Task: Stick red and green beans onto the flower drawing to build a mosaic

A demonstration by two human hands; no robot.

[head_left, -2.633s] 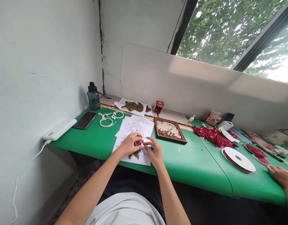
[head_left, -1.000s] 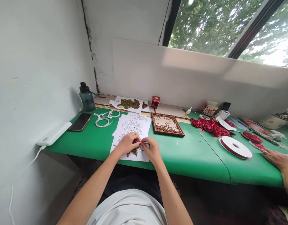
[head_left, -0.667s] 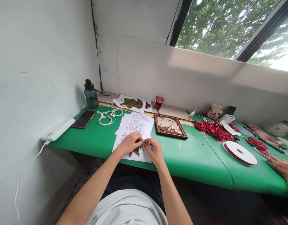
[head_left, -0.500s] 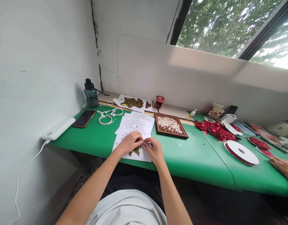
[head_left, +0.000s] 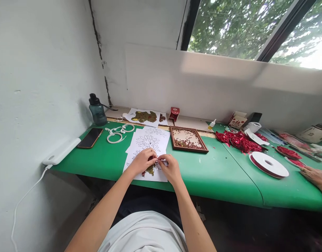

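Note:
White sheets with black flower outlines point(head_left: 147, 141) lie on the green tabletop in front of me. Green and dark red beads point(head_left: 150, 170) cover part of the nearest sheet. My left hand point(head_left: 144, 161) rests over these beads with its fingers closed. Close beside it on the right, my right hand point(head_left: 170, 168) is pinched, its fingertips meeting those of the left. Whatever the fingertips hold is too small to name. A brown-framed tray point(head_left: 188, 139) of loose dark beads sits just beyond my right hand.
A phone point(head_left: 90, 138), white cable rings point(head_left: 115, 137) and a dark bottle point(head_left: 98, 112) are at left. A glue bottle point(head_left: 211, 125), red pieces point(head_left: 245, 142) and a ribbon spool point(head_left: 268, 164) lie right. Another person's hand point(head_left: 314, 177) rests at the far right edge.
The view has shifted slightly, so the table's things appear a little further left. My hands remain together over the beaded sheet.

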